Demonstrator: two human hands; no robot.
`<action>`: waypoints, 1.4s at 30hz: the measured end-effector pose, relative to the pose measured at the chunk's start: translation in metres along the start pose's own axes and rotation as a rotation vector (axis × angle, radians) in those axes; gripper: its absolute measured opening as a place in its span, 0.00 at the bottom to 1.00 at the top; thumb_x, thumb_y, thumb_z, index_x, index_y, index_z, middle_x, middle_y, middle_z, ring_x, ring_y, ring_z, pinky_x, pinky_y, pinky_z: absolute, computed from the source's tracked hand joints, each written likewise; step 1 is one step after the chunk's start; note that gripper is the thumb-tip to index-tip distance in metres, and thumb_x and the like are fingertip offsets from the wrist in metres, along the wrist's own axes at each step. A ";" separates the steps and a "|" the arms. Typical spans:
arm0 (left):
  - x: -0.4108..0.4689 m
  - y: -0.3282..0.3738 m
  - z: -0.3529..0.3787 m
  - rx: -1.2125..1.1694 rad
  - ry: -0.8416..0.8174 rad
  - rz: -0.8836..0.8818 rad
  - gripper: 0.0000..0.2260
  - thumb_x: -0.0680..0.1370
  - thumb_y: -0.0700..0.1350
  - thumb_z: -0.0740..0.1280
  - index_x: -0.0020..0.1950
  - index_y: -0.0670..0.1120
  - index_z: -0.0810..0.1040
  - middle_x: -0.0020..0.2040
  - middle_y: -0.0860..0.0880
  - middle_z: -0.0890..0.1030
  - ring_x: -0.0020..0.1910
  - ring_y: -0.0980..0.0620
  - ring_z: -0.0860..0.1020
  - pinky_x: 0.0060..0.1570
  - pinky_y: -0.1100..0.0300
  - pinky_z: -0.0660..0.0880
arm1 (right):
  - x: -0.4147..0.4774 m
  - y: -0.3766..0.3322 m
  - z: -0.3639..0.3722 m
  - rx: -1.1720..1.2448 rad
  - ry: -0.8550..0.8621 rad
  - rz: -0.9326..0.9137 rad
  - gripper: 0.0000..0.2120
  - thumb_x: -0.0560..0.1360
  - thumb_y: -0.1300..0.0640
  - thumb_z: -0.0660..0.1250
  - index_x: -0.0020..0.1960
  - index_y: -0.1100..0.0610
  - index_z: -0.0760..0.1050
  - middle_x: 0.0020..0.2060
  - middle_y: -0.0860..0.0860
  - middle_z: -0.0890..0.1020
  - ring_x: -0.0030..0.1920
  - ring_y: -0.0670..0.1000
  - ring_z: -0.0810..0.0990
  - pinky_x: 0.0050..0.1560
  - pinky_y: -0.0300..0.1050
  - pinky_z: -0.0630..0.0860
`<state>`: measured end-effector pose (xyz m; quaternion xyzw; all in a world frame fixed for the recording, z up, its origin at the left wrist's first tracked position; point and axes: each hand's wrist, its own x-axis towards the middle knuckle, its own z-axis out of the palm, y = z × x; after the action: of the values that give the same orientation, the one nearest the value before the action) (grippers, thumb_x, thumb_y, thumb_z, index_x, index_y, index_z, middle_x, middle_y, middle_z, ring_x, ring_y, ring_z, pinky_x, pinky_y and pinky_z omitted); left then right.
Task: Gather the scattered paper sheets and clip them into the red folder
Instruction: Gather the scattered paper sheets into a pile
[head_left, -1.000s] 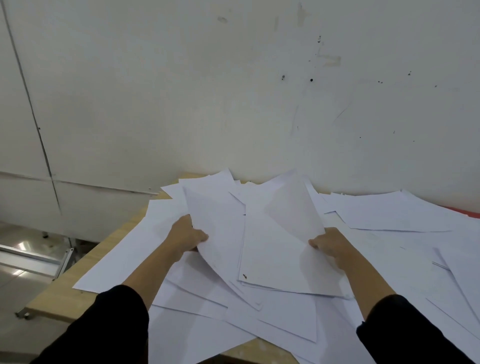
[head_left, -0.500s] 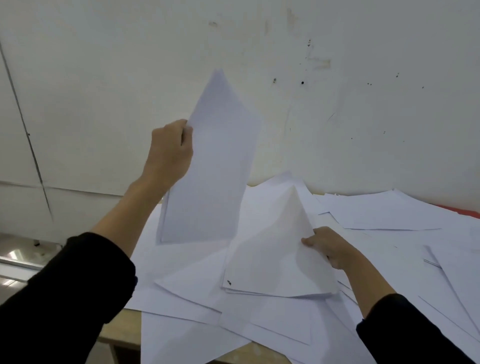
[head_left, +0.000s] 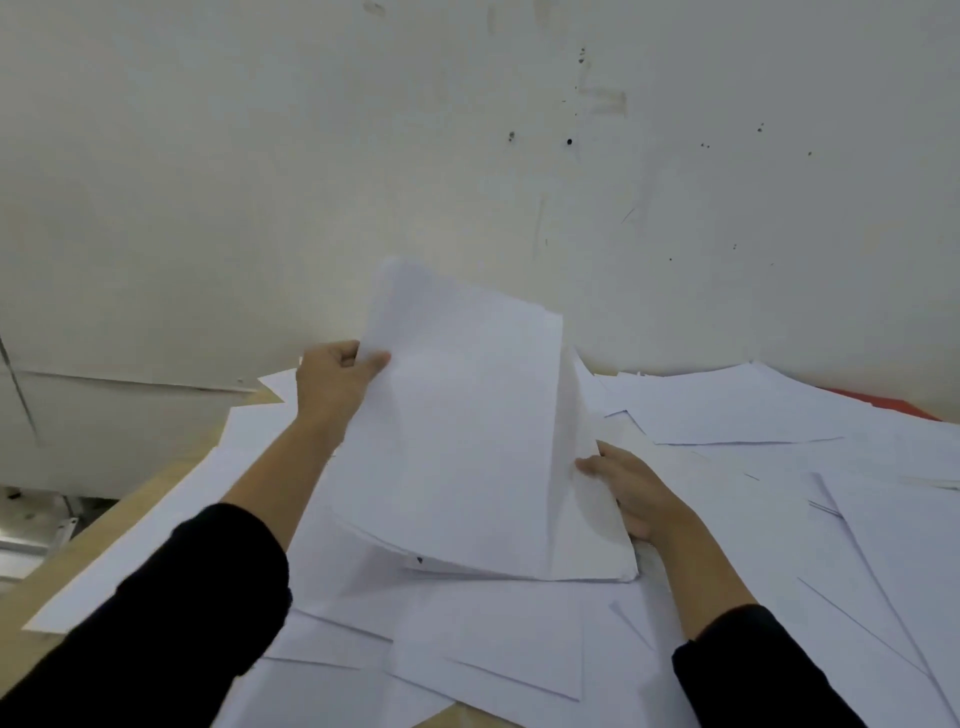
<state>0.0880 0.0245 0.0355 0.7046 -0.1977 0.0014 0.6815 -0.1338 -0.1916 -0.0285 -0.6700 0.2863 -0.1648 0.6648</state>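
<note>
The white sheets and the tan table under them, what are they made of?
The white sheets held by the left hand and right hand look like thin matte office paper: they bend in a curve and light shines faintly through. The tan table looks like wood or a wood-look laminate with a smooth, dull finish; only its edge shows, so which one is unclear.

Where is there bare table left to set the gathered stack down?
Only a strip of bare table along the left edge, between loose sheets and the drop-off. Everywhere else is papered over, up to the red folder at the wall. Both the left hand and right hand hold the stack.
</note>
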 end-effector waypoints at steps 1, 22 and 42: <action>-0.003 -0.011 0.006 -0.017 0.006 -0.047 0.04 0.72 0.42 0.74 0.45 0.46 0.82 0.39 0.49 0.82 0.37 0.49 0.80 0.46 0.54 0.79 | 0.000 0.002 -0.001 0.019 0.007 0.004 0.10 0.79 0.64 0.58 0.54 0.58 0.78 0.43 0.54 0.85 0.42 0.54 0.83 0.39 0.45 0.79; -0.019 -0.068 0.064 -0.064 -0.124 -0.284 0.14 0.80 0.51 0.63 0.59 0.42 0.74 0.54 0.47 0.76 0.53 0.48 0.74 0.55 0.57 0.70 | 0.008 0.006 0.005 0.059 0.008 -0.155 0.19 0.73 0.66 0.69 0.62 0.55 0.74 0.55 0.53 0.83 0.53 0.53 0.83 0.50 0.47 0.80; -0.009 -0.061 -0.111 0.997 -0.110 -0.328 0.25 0.78 0.54 0.63 0.69 0.40 0.66 0.67 0.41 0.70 0.67 0.41 0.67 0.66 0.53 0.62 | 0.010 -0.033 0.102 -0.118 -0.205 -0.047 0.19 0.73 0.71 0.66 0.61 0.58 0.74 0.53 0.58 0.82 0.53 0.61 0.80 0.56 0.58 0.77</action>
<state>0.1270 0.1333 -0.0173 0.9640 -0.0958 -0.0484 0.2434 -0.0589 -0.1181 -0.0041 -0.7279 0.2104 -0.0937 0.6458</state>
